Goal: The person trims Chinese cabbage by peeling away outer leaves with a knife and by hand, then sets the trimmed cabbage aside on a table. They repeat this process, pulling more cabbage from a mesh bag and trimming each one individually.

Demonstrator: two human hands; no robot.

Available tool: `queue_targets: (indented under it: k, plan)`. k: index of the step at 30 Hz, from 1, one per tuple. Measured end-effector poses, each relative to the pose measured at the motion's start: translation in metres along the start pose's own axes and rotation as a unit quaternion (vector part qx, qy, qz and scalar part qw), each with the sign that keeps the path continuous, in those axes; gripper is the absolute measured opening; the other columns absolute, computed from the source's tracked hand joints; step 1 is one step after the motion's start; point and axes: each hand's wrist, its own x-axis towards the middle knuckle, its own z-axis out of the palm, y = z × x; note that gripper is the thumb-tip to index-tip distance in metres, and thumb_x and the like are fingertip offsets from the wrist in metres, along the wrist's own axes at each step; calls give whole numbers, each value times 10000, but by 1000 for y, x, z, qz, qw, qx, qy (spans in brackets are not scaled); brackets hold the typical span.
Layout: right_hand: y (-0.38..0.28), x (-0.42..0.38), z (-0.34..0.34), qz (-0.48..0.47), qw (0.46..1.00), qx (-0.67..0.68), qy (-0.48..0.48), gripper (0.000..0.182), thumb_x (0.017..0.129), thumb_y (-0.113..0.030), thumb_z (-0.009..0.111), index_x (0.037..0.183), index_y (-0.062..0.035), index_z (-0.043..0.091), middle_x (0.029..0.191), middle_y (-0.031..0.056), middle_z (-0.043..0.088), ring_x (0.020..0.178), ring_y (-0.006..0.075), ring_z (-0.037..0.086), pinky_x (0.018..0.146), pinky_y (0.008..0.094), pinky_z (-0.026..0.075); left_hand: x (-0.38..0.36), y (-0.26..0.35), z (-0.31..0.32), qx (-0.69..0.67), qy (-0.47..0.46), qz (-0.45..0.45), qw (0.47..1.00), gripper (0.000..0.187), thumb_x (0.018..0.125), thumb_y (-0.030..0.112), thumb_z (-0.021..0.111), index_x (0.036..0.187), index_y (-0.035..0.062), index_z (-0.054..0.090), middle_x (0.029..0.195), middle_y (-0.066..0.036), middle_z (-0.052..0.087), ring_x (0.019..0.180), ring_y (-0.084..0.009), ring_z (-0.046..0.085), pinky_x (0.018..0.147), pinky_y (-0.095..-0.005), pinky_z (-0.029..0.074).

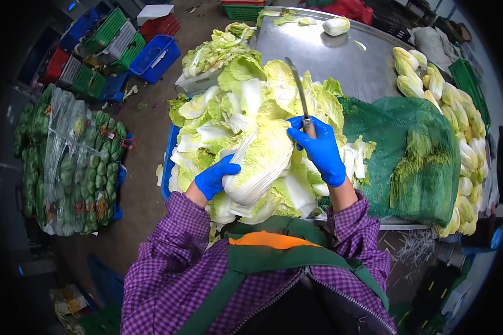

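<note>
A large napa cabbage (260,159) lies tilted above a heap of loose cabbage leaves (204,134). My left hand (217,176), in a blue glove, holds its white base end from the left. In my right hand (319,149), also gloved in blue, is a knife (300,92); the fingers wrap round its brown handle and the blade points up and away from me. This hand is just right of the cabbage. Under the leaves, the rim of a blue crate (169,159) shows at the left.
A metal table (369,72) carries a single cabbage (336,26), a green net bag (374,167) and a pile of cabbages (466,156) at the right. Wrapped green vegetables (75,162) stand at the left, with stacked crates (153,58) behind them.
</note>
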Motion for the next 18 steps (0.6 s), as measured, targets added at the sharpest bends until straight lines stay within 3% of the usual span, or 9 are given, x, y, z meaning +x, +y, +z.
queue_targets:
  k: [3, 7, 9, 11, 13, 14, 15, 16, 18]
  plan:
    - [3, -2, -7, 16, 996, 67, 57, 194, 834, -162, 691, 930, -7, 625, 719, 13, 574, 572, 76, 522, 533, 229, 435, -4, 0, 4, -83, 136, -40, 986, 597, 925, 246, 526, 1436, 26, 309, 1424, -176, 408, 1284, -297, 438, 1087, -416, 341]
    - [1, -5, -12, 87, 989, 37, 112, 176, 846, -172, 678, 918, -26, 612, 712, 10, 569, 561, 68, 523, 478, 202, 386, 20, -12, -10, -202, 142, 28, 969, 580, 951, 310, 486, 1434, 36, 318, 1430, -169, 404, 1292, -299, 428, 1095, -437, 326]
    - [2, -17, -12, 53, 982, 149, 98, 189, 850, -140, 653, 978, -24, 575, 677, -19, 518, 488, 47, 454, 421, 191, 329, 29, -14, -15, -276, 112, 93, 950, 590, 939, 288, 545, 1420, 25, 328, 1384, -162, 461, 1259, -297, 463, 1075, -444, 357]
    - [29, -33, -28, 28, 951, 298, 77, 224, 853, -98, 629, 1041, -36, 524, 665, -43, 472, 467, 27, 410, 413, 176, 314, 38, -9, -12, -221, 172, 119, 953, 589, 938, 337, 531, 1408, 31, 351, 1383, -148, 466, 1263, -297, 458, 1080, -451, 348]
    - [25, -52, -36, 33, 926, 367, 82, 231, 876, -64, 601, 1078, -76, 491, 671, -60, 455, 475, 15, 416, 415, 154, 332, 43, 0, -15, -281, 151, 208, 925, 575, 936, 369, 516, 1402, 63, 374, 1376, -129, 479, 1254, -290, 467, 1082, -451, 341]
    - [48, -53, -43, 67, 914, 389, 95, 232, 883, -76, 600, 1088, -84, 493, 677, -65, 462, 468, 14, 419, 407, 155, 331, 42, 4, -13, -313, 80, 248, 913, 562, 937, 378, 494, 1410, 99, 375, 1386, -107, 474, 1264, -280, 460, 1073, -458, 347]
    - [69, -50, -48, 96, 899, 411, 117, 233, 890, -88, 599, 1098, -93, 494, 682, -70, 469, 462, 12, 422, 398, 156, 331, 48, 4, -20, -279, -93, 309, 904, 539, 941, 376, 474, 1403, 112, 391, 1400, -96, 459, 1277, -276, 444, 1075, -455, 340]
    - [39, -42, -17, 162, 849, 429, 261, 163, 913, -168, 594, 1053, -122, 525, 680, -89, 474, 458, 12, 433, 378, 166, 306, 52, 8, -20, -280, -109, 295, 907, 539, 941, 376, 474, 1403, 112, 391, 1400, -96, 459, 1277, -276, 444, 1075, -455, 340]
    - [122, -51, -50, 146, 912, 359, 135, 205, 929, -361, 570, 926, -156, 581, 641, -66, 502, 444, 31, 429, 372, 187, 297, 57, 18, -26, -486, -101, 251, 831, 512, 945, 376, 467, 1389, 126, 414, 1398, -110, 455, 1272, -290, 443, 1045, -449, 372]
